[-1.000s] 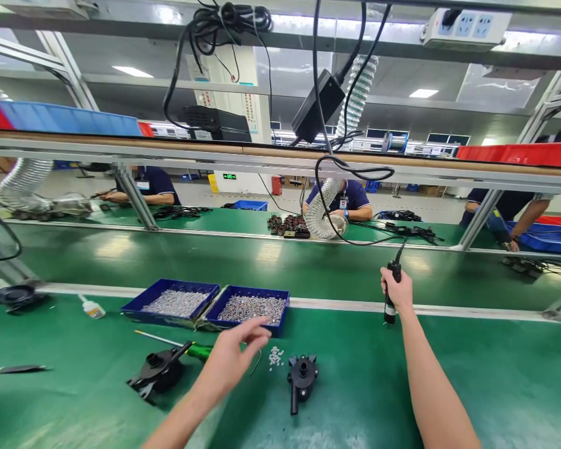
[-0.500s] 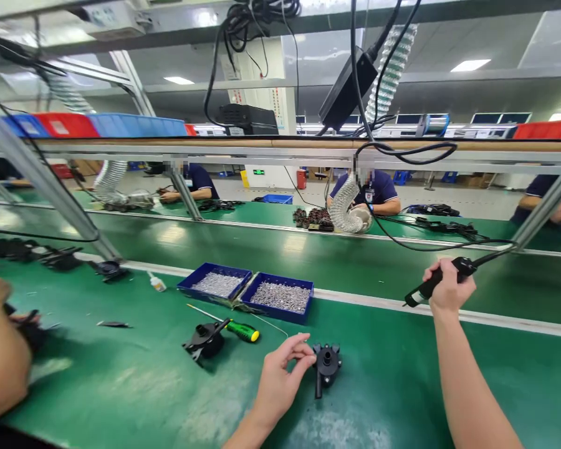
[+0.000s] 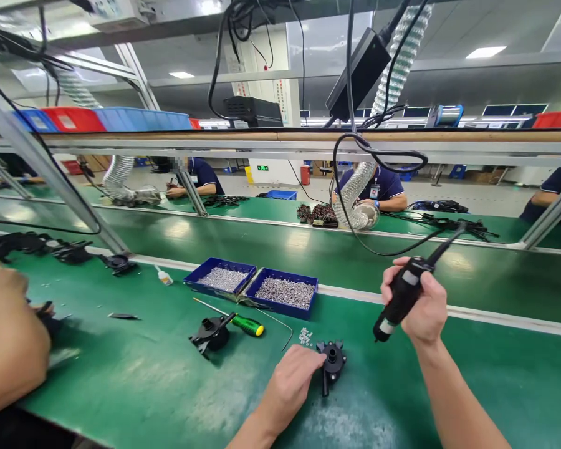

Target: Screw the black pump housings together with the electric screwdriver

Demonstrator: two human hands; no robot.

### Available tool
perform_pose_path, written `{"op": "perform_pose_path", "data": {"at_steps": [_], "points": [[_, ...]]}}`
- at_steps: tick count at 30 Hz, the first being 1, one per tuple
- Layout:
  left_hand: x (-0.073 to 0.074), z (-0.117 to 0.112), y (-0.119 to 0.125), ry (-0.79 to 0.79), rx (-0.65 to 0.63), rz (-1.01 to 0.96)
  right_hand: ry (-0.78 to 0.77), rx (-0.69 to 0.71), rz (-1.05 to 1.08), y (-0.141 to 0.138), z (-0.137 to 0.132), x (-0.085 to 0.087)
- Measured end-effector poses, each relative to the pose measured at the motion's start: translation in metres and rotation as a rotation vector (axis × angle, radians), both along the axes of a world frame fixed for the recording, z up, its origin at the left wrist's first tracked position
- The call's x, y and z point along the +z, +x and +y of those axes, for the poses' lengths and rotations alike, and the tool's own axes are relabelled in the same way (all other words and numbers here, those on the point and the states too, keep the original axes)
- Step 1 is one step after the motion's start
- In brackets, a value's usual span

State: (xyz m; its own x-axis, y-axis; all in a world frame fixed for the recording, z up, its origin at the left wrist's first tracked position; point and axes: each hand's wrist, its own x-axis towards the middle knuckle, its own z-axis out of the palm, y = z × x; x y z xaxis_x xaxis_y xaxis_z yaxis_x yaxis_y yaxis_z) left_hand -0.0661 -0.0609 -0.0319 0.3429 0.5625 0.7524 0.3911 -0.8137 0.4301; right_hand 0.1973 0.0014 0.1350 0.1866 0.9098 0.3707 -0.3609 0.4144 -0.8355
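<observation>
My right hand (image 3: pixel 425 312) is gripping the driver (image 3: pixel 400 296); my nearer left hand (image 3: pixel 290 381) is touching the black part (image 3: pixel 335 365) to its right, fingers' hold unclear.

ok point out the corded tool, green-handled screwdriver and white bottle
Corded tool (image 3: pixel 401 299), head view, on its black body
Green-handled screwdriver (image 3: pixel 247 325), head view, on its handle
White bottle (image 3: pixel 165 278), head view, on its body

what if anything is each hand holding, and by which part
The right hand holds the black power driver around its upper body. The left hand is at the black housing; whether it grips anything cannot be told.
</observation>
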Motion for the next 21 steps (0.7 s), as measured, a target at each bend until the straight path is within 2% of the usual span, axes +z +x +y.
{"op": "perform_pose_path", "data": {"at_steps": [3,5,7,10,13,15,18,21], "points": [[0.002,0.000,-0.002,-0.027,0.033,-0.029,-0.039,0.217,0.018,-0.021,-0.011,-0.010],[0.003,0.001,-0.002,-0.052,0.052,-0.058,-0.050,0.299,0.027,-0.030,-0.015,-0.016],[0.002,0.002,-0.002,-0.033,0.004,-0.027,-0.048,0.338,0.029,-0.034,-0.019,-0.019],[-0.004,0.003,-0.003,-0.049,-0.049,-0.003,-0.043,0.352,0.027,-0.035,-0.022,-0.019],[-0.012,0.002,-0.007,-0.200,0.026,-0.075,-0.037,0.343,0.030,-0.032,-0.026,-0.016],[-0.015,0.002,-0.009,-0.301,0.027,-0.046,-0.033,0.348,0.027,-0.031,-0.028,-0.015],[-0.012,0.009,-0.007,-0.391,-0.099,0.123,-0.025,0.346,0.021,-0.030,-0.029,-0.017],[-0.009,0.023,0.000,-0.376,-0.197,0.225,0.010,0.285,0.043,-0.031,-0.029,-0.022]]}}
